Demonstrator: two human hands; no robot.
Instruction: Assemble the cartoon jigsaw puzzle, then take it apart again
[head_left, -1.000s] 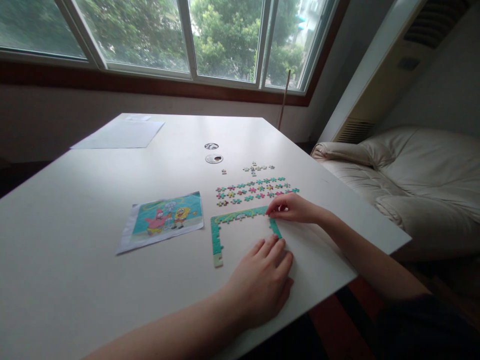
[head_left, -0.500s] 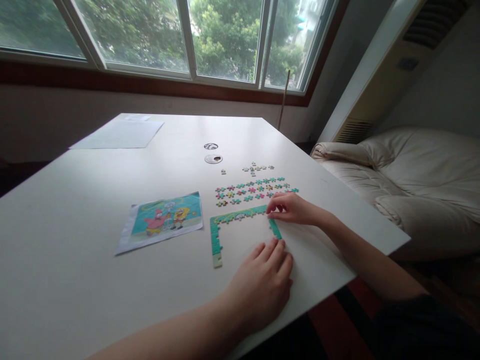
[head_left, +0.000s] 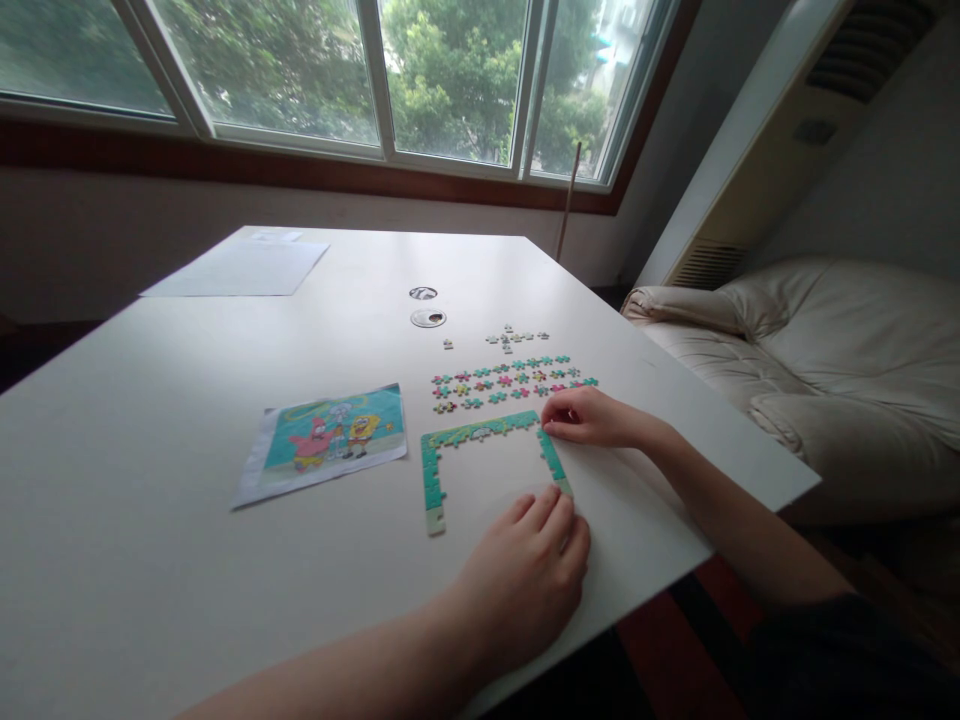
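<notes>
Right hand (head_left: pixel 592 418): grip closed, thumb and forefinger tips drawn together on the far right corner of the puzzle frame (head_left: pixel 480 432), where top strip meets right strip. Can't tell whether one piece is pinched or the tips just press down.

Left hand (head_left: pixel 529 570): grip open, palm flat on the worktop (head_left: pixel 187 400), fingers straight and side by side. Fingertips touch or sit just beside the near end of the frame's right strip; can't tell which.

The frame is a three-sided U, open toward me, with bare worktop inside it. Left strip runs longer than the right.

Loose puzzle pieces (head_left: pixel 510 385) lie in rows just beyond the top strip, near the right-hand knuckles. Pale pieces (head_left: pixel 516 336) are grouped further out, with a single piece (head_left: pixel 448 343) to their left.

Reference picture (head_left: pixel 326 440) lies just left of the frame, not touching it.

Edges: near edge of the worktop runs close under my left wrist; right edge passes just outside my right forearm. Lots of open surface left and far. Two round discs (head_left: pixel 427 318) and a paper sheet (head_left: pixel 240 268) are well away. Sofa (head_left: pixel 825 370) sits beyond the right edge.
</notes>
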